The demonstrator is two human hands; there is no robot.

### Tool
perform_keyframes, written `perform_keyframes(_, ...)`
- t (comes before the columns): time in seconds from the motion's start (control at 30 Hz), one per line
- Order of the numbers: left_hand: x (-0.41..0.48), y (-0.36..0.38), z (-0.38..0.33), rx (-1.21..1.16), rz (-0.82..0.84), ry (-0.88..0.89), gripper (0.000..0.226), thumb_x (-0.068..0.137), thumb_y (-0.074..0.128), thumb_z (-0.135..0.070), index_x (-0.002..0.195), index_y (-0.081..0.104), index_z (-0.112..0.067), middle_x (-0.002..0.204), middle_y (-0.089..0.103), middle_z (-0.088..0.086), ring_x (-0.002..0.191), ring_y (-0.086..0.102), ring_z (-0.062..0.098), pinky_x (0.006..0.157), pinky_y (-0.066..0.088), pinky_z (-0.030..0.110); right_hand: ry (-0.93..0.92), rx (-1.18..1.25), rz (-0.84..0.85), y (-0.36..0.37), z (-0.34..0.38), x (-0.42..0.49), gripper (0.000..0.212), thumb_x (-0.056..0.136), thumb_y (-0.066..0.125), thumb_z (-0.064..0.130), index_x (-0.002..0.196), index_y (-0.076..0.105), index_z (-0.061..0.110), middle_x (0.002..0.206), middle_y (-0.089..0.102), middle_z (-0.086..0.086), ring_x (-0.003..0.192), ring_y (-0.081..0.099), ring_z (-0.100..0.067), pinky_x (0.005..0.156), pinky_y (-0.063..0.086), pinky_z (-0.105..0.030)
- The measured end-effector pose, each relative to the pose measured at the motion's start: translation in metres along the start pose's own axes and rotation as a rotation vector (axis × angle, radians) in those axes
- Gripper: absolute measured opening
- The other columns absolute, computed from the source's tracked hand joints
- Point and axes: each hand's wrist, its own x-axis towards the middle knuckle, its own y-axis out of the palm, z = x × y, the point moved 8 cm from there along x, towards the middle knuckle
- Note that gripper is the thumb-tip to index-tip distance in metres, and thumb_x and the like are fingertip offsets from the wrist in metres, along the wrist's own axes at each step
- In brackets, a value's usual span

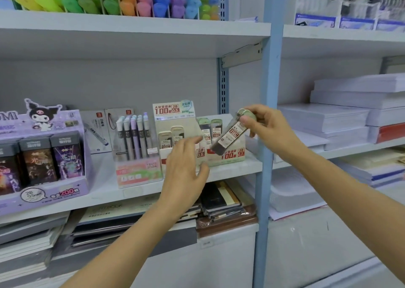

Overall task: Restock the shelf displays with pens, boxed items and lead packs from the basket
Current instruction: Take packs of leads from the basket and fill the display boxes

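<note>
Left hand (184, 165) at centre frame, fingers loosely spread, holding nothing, in front of lead display (173, 112); right hand (270, 129) right of centre pinches lead pack (232, 134) at green cap; pack's long axis diagonal, cap upper right, dark base lower left, over display's right side; display on shelf (236, 169); pen rack (135, 134) just left.

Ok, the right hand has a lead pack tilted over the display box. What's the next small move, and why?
Probably straighten the lead pack and lower it into the right section of the display box, next to the packs standing there. Its label reads 0.7, as does that section's front, and the right hand pinches it by the cap above. The left hand is open nearby.
</note>
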Motion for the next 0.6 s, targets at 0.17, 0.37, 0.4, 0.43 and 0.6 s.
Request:
perform_keyframes(0.17, 0.019, 0.028, -0.007, 0.461, 0.105, 0.245, 0.059, 0.092, 0.054, -0.020, 0.148, 0.034, -0.020, 0.157, 0.028, 0.001, 0.148, 0.013, 0.022, 0.120, 0.000, 0.039, -0.039, -0.100, -0.230, -0.032, -0.013, 0.025, 0.010, 0.093, 0.061, 0.011, 0.101, 0.066, 0.014, 0.089, 0.068, -0.005, 0.080, 0.066, -0.022, 0.074, 0.058, -0.034)
perform_keyframes(0.37, 0.030, 0.055, 0.019, 0.683, 0.233, 0.231, 0.073, 0.094, 0.048, -0.029, 0.155, 0.009, -0.019, 0.162, 0.015, 0.002, 0.150, 0.002, 0.023, 0.119, -0.008, 0.046, -0.105, -0.260, -0.125, 0.004, -0.018, 0.055, 0.018, 0.094, 0.061, 0.014, 0.110, 0.067, 0.011, 0.094, 0.067, 0.001, 0.084, 0.065, -0.017, 0.080, 0.057, -0.036)
perform_keyframes(0.4, 0.029, 0.055, 0.020, 0.678, 0.232, 0.236, 0.072, 0.093, 0.049, -0.028, 0.154, 0.012, -0.019, 0.160, 0.019, 0.001, 0.149, 0.006, 0.023, 0.119, -0.006, 0.045, -0.115, -0.299, -0.098, 0.011, -0.020, 0.059, 0.019, 0.094, 0.061, 0.014, 0.111, 0.067, 0.010, 0.095, 0.067, 0.001, 0.085, 0.065, -0.017, 0.081, 0.056, -0.036)
perform_keyframes(0.43, 0.028, 0.055, 0.021, 0.675, 0.228, 0.244, 0.072, 0.091, 0.050, -0.026, 0.154, 0.015, -0.019, 0.159, 0.022, 0.001, 0.149, 0.009, 0.022, 0.119, -0.004, 0.045, -0.124, -0.331, -0.078, 0.017, -0.022, 0.062, 0.020, 0.094, 0.060, 0.014, 0.113, 0.067, 0.011, 0.096, 0.067, 0.002, 0.086, 0.064, -0.017, 0.082, 0.055, -0.035)
perform_keyframes(0.6, 0.027, 0.052, 0.021, 0.638, 0.202, 0.279, 0.072, 0.087, 0.054, -0.023, 0.152, 0.025, -0.017, 0.155, 0.032, 0.002, 0.147, 0.020, 0.023, 0.120, 0.007, 0.045, -0.174, -0.427, -0.012, 0.034, -0.025, 0.075, 0.026, 0.095, 0.059, 0.017, 0.120, 0.065, 0.012, 0.108, 0.068, -0.002, 0.093, 0.060, -0.014, 0.085, 0.050, -0.029)
